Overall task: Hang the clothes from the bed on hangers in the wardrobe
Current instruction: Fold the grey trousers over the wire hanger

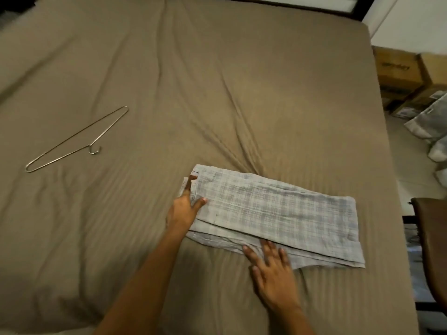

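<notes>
A folded pair of light grey checked trousers (273,213) lies flat on the brown-sheeted bed (193,81), near the bed's front right part, folded lengthwise into a long narrow band that runs from upper left to lower right. The cloth shows a faint plaid of pale blue and pinkish lines on grey, with a straight seam or crease running along its length; several layers show stepped at the near edge, and the waistband end with a small loop sits at the left. The left hand (183,210) rests at that waistband end, fingers spread, the forefinger stretched along the edge and the thumb lying on top of the cloth; whether it pinches any fabric cannot be told. The right hand (271,274) lies palm down with fingers splayed and open, the fingertips on the lower layers at the near edge, gripping nothing. A thin wire hanger (72,141) lies flat on the sheet well apart to the left, its hook pointing toward the trousers. Cardboard boxes (408,76) stand on the floor beyond the bed's right side.
</notes>
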